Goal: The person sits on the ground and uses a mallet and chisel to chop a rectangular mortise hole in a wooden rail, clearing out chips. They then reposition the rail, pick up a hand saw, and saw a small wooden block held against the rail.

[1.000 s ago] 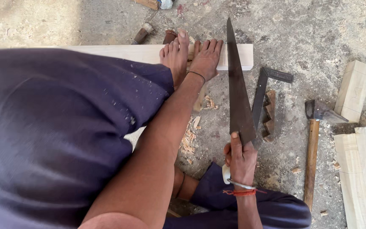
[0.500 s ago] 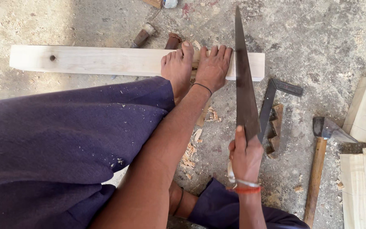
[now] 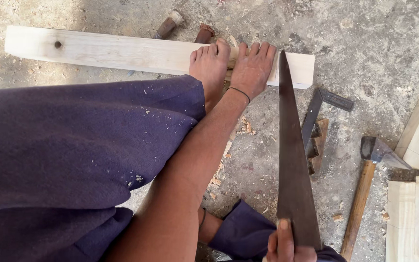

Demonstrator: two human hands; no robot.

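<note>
The plank (image 3: 122, 51) is long, pale and smooth, with one dark knot, and it lies flat on the rough grey floor (image 3: 364, 39). The left hand (image 3: 252, 68) lies flat on it with fingers spread, next to a bare foot (image 3: 210, 65). The right hand (image 3: 287, 245) is closed tight on the saw (image 3: 292, 160), a long, dark, thin blade whose tip touches the plank's near edge beside the left hand. A hammer (image 3: 364, 189) with a wooden handle lies nearby. Half a second ago the saw tip reached past the plank; now it has come back.
</note>
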